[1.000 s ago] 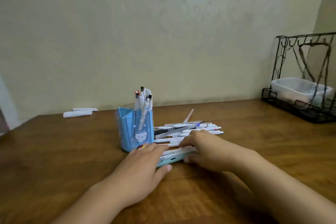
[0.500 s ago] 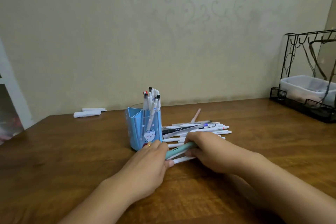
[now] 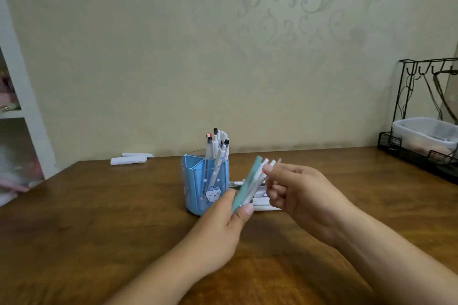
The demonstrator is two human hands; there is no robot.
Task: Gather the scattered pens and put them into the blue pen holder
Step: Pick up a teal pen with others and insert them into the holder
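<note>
The blue pen holder (image 3: 198, 186) stands upright mid-table with a cat face on its front and several white pens (image 3: 218, 146) sticking out of it. Just right of it, a bundle of pens (image 3: 250, 181), one teal and the rest white, is held tilted above the table. My left hand (image 3: 223, 228) grips the bundle's lower end. My right hand (image 3: 300, 195) pinches its upper end. More white pens (image 3: 262, 205) lie on the wood behind my hands, mostly hidden by them.
Two white rolled items (image 3: 130, 159) lie at the table's back left edge. A black wire rack (image 3: 421, 116) holding a clear plastic box (image 3: 426, 136) stands at the far right. White shelving (image 3: 17, 96) rises beyond the table's left side.
Both hands have lifted a bundle of pens off the table and tipped it up from flat to steeply tilted beside the holder. The camera has swung left.
</note>
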